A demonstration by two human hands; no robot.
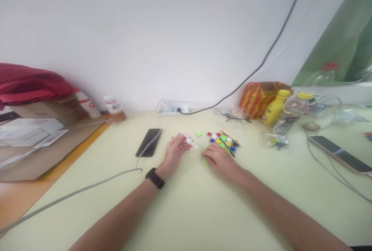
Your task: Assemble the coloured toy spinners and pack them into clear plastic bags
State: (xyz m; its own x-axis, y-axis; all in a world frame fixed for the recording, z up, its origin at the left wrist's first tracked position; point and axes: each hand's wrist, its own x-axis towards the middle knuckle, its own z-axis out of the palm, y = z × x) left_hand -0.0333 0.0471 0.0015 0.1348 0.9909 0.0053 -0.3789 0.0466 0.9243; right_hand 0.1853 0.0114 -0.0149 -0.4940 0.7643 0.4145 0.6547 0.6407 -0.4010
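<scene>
We've got both hands low over the pale table [183, 216], a bit apart from each other. Our left hand [174, 153] is turned partly palm-up with the fingers curled, gripping a thin white strip [194, 145] near the fingertips. There's a white disc [188, 141] right at those fingertips too, but it's too blurry for us to say if the two are joined. Our right hand [219, 161] is palm-down, pinching a bright green strip [207, 164] that pokes out by the thumb side.

Just beyond the right hand, partly hidden by it, is our pile of coloured discs and strips [228, 143]: red, blue, white, yellow, green, black. One loose green disc [198, 134] sits past the gap between our hands, and some small red and blue bits peek out behind the left one.

Left of the left hand there's a black phone [145, 148] with a cable across it, and we're wearing a black watch [155, 178] on that wrist. A white power strip [171, 108] is well beyond both hands. Off past the right hand: glasses [238, 119], a striped bag [249, 100], a yellow bottle [272, 109] and, nearer, a small plastic packet [277, 141] of colourful bits.
</scene>
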